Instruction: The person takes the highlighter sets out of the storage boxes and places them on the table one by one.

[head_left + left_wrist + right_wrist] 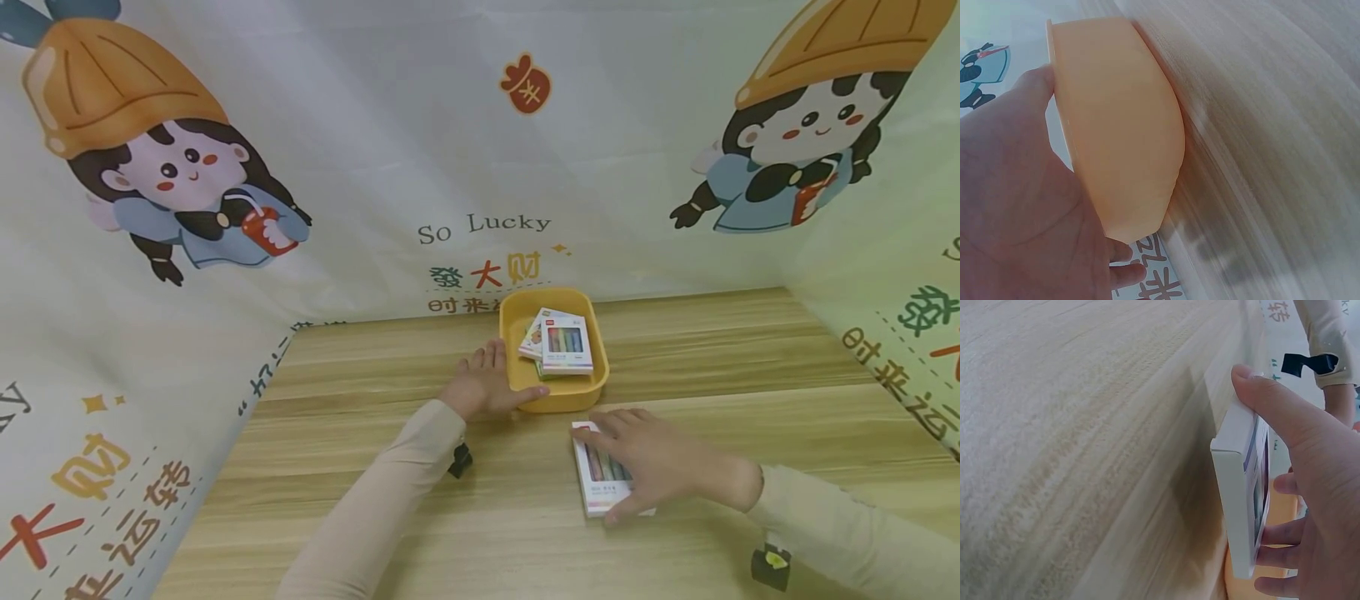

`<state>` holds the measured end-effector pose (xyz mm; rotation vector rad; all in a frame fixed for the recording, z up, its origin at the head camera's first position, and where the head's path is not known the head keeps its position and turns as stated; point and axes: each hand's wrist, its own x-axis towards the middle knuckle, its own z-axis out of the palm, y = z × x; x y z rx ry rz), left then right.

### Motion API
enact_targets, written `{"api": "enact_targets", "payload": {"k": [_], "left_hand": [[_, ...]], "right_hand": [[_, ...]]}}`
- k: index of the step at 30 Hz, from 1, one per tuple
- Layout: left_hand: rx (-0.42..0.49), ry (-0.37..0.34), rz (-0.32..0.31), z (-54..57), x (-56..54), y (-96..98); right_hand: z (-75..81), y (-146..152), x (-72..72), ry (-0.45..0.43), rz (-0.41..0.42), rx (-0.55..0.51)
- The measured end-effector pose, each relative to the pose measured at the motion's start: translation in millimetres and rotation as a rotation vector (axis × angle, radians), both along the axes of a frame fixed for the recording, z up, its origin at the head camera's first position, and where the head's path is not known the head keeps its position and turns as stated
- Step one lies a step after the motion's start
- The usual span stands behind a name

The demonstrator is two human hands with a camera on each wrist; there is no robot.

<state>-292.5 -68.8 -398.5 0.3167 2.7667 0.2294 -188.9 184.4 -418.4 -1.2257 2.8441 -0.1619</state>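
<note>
My right hand (660, 458) grips a white crayon box (603, 492) with a window showing coloured sticks. The thumb presses the box's near edge and the fingertips are at its far edge. In the right wrist view the crayon box (1235, 506) shows its white side close over the table, with a shadow beside it. My left hand (487, 385) rests on the near left corner of a yellow plastic basket (555, 403), fingers extended along the left side and thumb stretched along the near rim. The basket's wall (1116, 125) fills the middle of the left wrist view.
Inside the basket, a similar crayon box (567, 346) lies on top of other small boxes (531, 337), partly hiding them. The wooden table (360, 367) meets a printed cloth backdrop (375, 150) behind the basket and at both sides.
</note>
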Motion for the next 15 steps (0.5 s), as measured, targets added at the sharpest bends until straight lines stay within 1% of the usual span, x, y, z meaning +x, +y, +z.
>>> {"api": "enact_targets", "payload": {"k": [8,15], "left_hand": [[-0.003,-0.007,0.003,0.4,0.9,0.5],[-0.011,-0.007,-0.004,0.4,-0.1,1.0]], "right_hand": [[-7.2,-1.3,1.1,-0.024,0.000,0.014],[-14.7,-2.5,1.4,-0.017,-0.002,0.014]]}}
